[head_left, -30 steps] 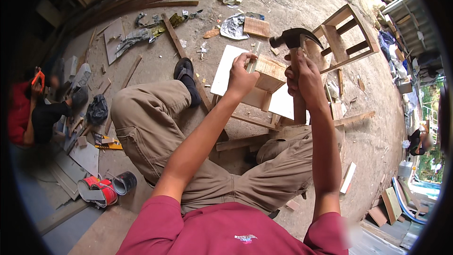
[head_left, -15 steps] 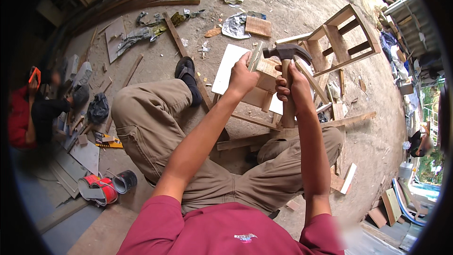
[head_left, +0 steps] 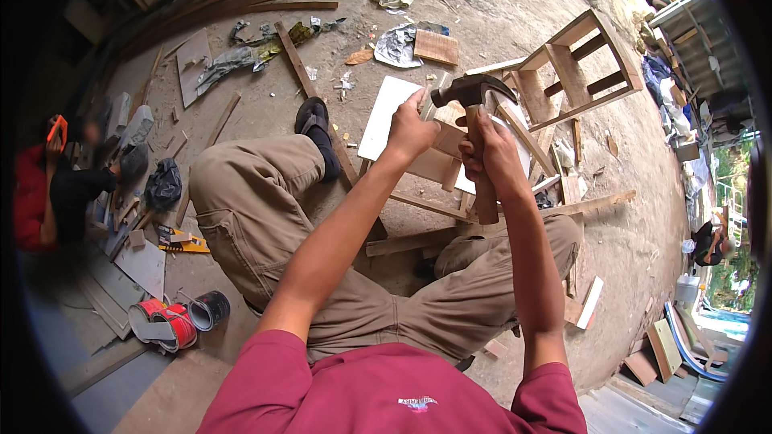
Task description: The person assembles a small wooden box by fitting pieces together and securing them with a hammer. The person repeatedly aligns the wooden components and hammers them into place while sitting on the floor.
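My right hand (head_left: 492, 153) is wrapped round the wooden handle of a claw hammer (head_left: 486, 193). The hammer's dark head is raised beside my left hand, over a small wooden frame. My left hand (head_left: 412, 128) is closed on a wooden strip (head_left: 438, 90) at the top of that frame, index finger along one side and thumb near the other. Whether a nail is in those fingers is too small to tell. A white panel (head_left: 381, 116) lies under and beside the frame, in front of my knees. The hammer and my right hand partly cover the frame.
An open wooden shelf-like frame (head_left: 571, 72) stands at the far right. Planks (head_left: 434, 239) lie by my legs. Red and black cans (head_left: 178, 323) are at the lower left. Offcuts, crumpled sheets (head_left: 396, 46) and scraps litter the dirt floor. Another person (head_left: 60, 185) sits at the left.
The hammer has tilted, its head moving left and slightly down toward my left hand, and the handle's end shifting a little. My left hand stays on the wooden strip.
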